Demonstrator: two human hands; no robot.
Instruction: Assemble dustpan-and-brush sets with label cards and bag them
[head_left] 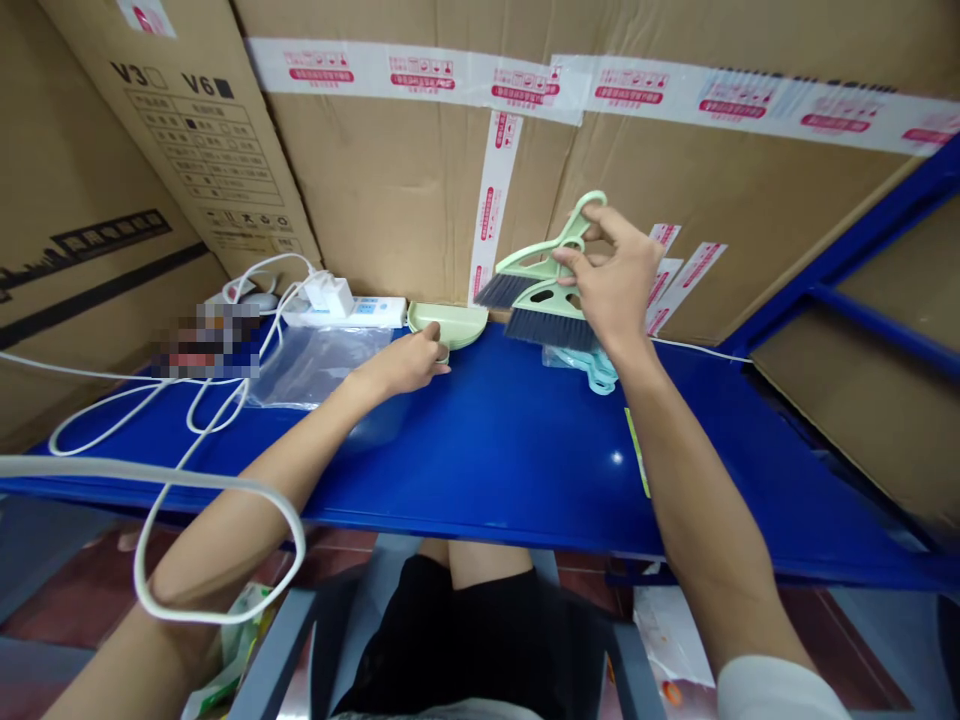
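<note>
My right hand (pixel 611 270) is raised above the back of the blue table, closed round two light green brushes with dark bristles. One brush (pixel 555 315) hangs in front, and the other (pixel 517 275) shows behind it to the left. A pale green dustpan (pixel 454 325) lies by the back edge, beside the power strip. My left hand (pixel 416 360) is closed on its handle, most of which the fingers hide. Beneath the brushes rests a light blue plastic item (pixel 596 368), partly covered by them.
The blue table (pixel 465 450) backs onto tall cardboard boxes (pixel 390 180). At left are a power strip (pixel 379 312), a clear plastic bag (pixel 322 365) and looping white cables (pixel 217 480). A yellow-green strip (pixel 637 452) lies near my right forearm. A blue metal frame (pixel 847 225) stands at right.
</note>
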